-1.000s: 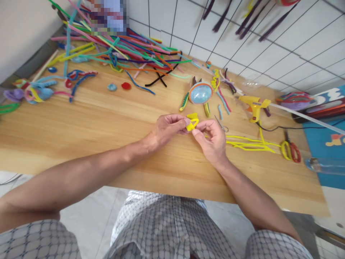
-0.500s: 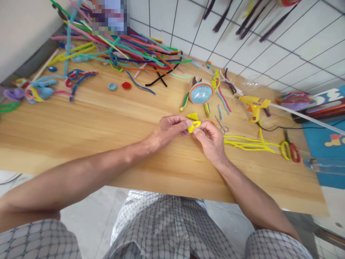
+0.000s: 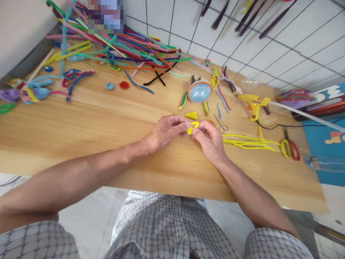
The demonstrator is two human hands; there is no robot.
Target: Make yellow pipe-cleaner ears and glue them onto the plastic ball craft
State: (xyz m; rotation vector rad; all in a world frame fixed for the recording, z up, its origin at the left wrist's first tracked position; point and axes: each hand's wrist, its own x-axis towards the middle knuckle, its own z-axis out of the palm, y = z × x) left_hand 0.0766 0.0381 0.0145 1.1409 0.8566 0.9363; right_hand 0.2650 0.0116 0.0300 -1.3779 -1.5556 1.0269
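A bent yellow pipe cleaner [image 3: 194, 125], partly folded into a small loop, is pinched between both hands above the table's middle. My left hand [image 3: 172, 131] grips its left side with thumb and fingers. At its right side, my right hand [image 3: 209, 140] closes thumb against forefinger. Just beyond the fingers lies a yellow wound cone [image 3: 192, 115]. Behind that is a light-blue oval piece with an orange rim [image 3: 200, 92], flanked by green-and-yellow strips. Several straight yellow pipe cleaners [image 3: 248, 140] lie right of my right hand, near small scissors [image 3: 222, 126].
A big heap of coloured pipe cleaners [image 3: 134, 50] covers the back left. A yellow glue gun [image 3: 253, 104] with its cord and red-and-yellow-handled scissors [image 3: 289, 147] lie at the right. Twisted pipe-cleaner figures [image 3: 37, 90] sit far left. A white tiled wall [image 3: 250, 46] stands behind the wooden table [image 3: 107, 129].
The view has shifted slightly. Both hands stay in almost the same place, still pinching the yellow pipe cleaner; its loop looks barely altered.
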